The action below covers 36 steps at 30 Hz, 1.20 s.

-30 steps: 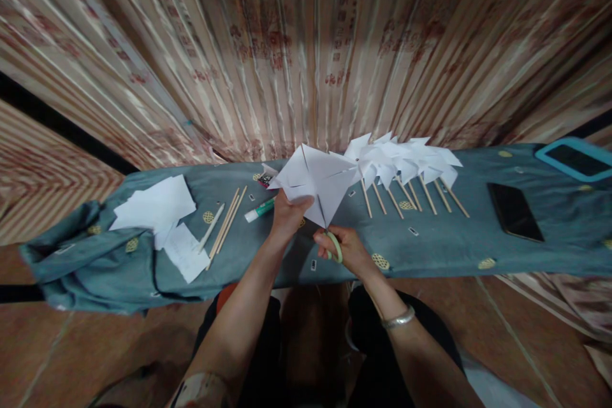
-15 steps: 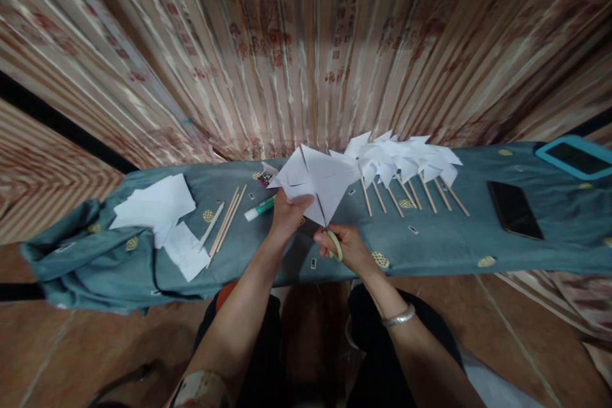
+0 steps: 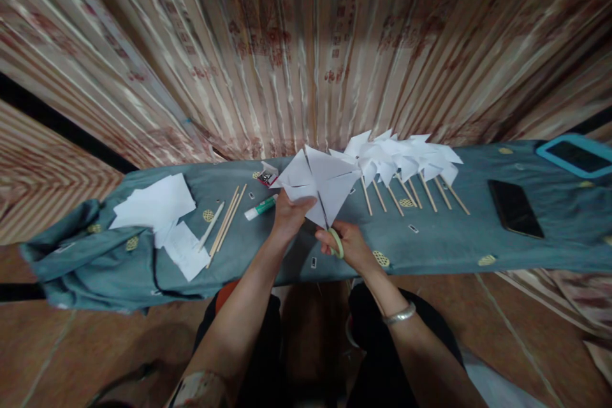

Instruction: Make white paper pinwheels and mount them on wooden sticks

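My left hand [image 3: 288, 217] grips the lower left part of a white creased paper square [image 3: 318, 182], holding it up over the teal cloth-covered table [image 3: 239, 248]. My right hand [image 3: 348, 246] is closed round green-handled scissors [image 3: 335, 241], whose blades run up into the paper along a diagonal crease. A row of finished white paper pinwheels [image 3: 406, 159] on wooden sticks lies just to the right of the paper.
A stack of white paper sheets [image 3: 155, 207], wooden sticks [image 3: 228, 222], a white pen and a green-capped glue stick [image 3: 261, 208] lie at the left. A black phone [image 3: 515, 209] and a blue-cased tablet [image 3: 576, 156] lie at the right. A striped curtain hangs behind the table.
The scissors have advanced slightly up into the paper, and my right hand has risen a little toward it. My left hand keeps its hold on the paper.
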Each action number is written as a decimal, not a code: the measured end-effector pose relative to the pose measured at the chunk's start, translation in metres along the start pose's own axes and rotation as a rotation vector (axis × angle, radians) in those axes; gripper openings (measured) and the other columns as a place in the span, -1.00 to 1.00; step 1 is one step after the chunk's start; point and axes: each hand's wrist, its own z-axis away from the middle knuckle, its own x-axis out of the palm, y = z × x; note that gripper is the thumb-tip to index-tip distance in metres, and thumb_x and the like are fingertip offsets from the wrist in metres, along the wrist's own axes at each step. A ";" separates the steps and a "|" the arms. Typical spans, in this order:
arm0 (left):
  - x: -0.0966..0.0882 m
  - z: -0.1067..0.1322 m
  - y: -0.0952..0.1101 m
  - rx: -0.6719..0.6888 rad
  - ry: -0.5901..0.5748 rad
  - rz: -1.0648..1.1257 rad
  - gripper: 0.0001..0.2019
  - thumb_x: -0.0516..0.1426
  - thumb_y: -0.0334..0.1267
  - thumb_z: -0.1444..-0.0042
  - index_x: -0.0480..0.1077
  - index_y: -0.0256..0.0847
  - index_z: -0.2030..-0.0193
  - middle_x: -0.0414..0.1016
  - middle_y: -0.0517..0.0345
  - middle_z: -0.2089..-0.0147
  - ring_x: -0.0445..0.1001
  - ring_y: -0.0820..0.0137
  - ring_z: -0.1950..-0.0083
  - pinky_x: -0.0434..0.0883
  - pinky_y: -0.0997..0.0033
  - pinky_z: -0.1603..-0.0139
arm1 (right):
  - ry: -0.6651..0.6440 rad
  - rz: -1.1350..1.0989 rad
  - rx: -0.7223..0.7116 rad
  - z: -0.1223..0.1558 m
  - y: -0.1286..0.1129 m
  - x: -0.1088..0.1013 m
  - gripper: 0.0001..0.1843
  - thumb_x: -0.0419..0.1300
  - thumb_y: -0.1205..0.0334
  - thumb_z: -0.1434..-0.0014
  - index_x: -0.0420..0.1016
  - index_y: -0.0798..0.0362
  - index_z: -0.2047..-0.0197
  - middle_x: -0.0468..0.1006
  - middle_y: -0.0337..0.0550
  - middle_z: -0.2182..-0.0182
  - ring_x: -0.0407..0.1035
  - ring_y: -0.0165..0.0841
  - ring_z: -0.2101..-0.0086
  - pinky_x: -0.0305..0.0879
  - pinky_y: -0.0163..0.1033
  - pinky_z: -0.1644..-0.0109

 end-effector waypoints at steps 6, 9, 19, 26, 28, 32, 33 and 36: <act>0.000 0.002 -0.003 -0.012 -0.032 -0.012 -0.69 0.32 -0.33 0.29 0.42 -0.22 0.32 0.50 0.20 0.35 0.45 0.39 0.33 0.39 0.37 0.25 | 0.010 0.015 0.017 0.000 -0.001 0.000 -0.52 0.36 -0.21 0.16 0.43 0.08 0.54 0.46 -0.26 0.68 0.31 -0.44 0.63 0.23 -0.34 0.52; 0.000 0.002 -0.002 -0.024 -0.031 -0.011 -0.68 0.31 -0.33 0.30 0.42 -0.23 0.31 0.50 0.19 0.35 0.46 0.37 0.32 0.39 0.37 0.25 | 0.012 0.011 0.018 0.000 -0.003 0.001 -0.50 0.37 -0.22 0.19 0.42 0.07 0.59 0.42 -0.28 0.71 0.28 -0.46 0.64 0.21 -0.35 0.53; 0.001 0.003 0.000 0.006 -0.022 -0.024 -0.69 0.30 -0.36 0.27 0.42 -0.23 0.28 0.53 0.16 0.30 0.47 0.38 0.30 0.41 0.38 0.23 | 0.025 -0.007 0.021 0.001 -0.004 0.002 -0.51 0.38 -0.20 0.21 0.40 0.07 0.64 0.40 -0.29 0.73 0.24 -0.49 0.66 0.18 -0.36 0.54; 0.001 0.002 -0.006 0.031 -0.023 -0.009 -0.68 0.30 -0.34 0.25 0.42 -0.22 0.26 0.51 0.17 0.30 0.46 0.39 0.32 0.40 0.38 0.26 | 0.046 -0.031 0.015 0.000 -0.001 0.003 -0.51 0.39 -0.20 0.21 0.41 0.07 0.65 0.42 -0.27 0.72 0.25 -0.49 0.66 0.18 -0.37 0.55; 0.001 0.002 -0.006 0.031 -0.017 -0.019 -0.68 0.30 -0.34 0.25 0.41 -0.22 0.27 0.51 0.16 0.29 0.46 0.38 0.31 0.40 0.37 0.24 | 0.047 -0.026 0.010 0.000 -0.001 0.003 -0.50 0.39 -0.20 0.21 0.41 0.07 0.66 0.41 -0.27 0.73 0.25 -0.50 0.67 0.18 -0.38 0.55; 0.002 0.001 -0.005 0.044 0.000 -0.023 -0.65 0.31 -0.36 0.28 0.41 -0.21 0.26 0.52 0.16 0.28 0.47 0.37 0.29 0.41 0.35 0.20 | 0.045 -0.036 0.007 -0.001 0.001 0.004 -0.51 0.39 -0.20 0.21 0.40 0.06 0.65 0.42 -0.28 0.73 0.24 -0.49 0.67 0.19 -0.38 0.56; 0.002 0.001 -0.005 0.046 0.001 -0.025 -0.65 0.31 -0.36 0.28 0.41 -0.21 0.26 0.53 0.16 0.27 0.48 0.37 0.28 0.41 0.34 0.19 | 0.044 -0.039 0.001 -0.002 0.002 0.004 -0.51 0.39 -0.20 0.20 0.40 0.06 0.65 0.42 -0.28 0.73 0.25 -0.49 0.67 0.18 -0.38 0.56; 0.002 0.002 -0.003 0.042 -0.004 -0.043 -0.66 0.31 -0.36 0.26 0.42 -0.21 0.25 0.54 0.15 0.26 0.50 0.36 0.27 0.42 0.33 0.17 | 0.041 -0.037 -0.018 -0.002 0.004 0.004 -0.52 0.38 -0.19 0.17 0.41 0.07 0.64 0.42 -0.27 0.73 0.25 -0.49 0.67 0.17 -0.38 0.56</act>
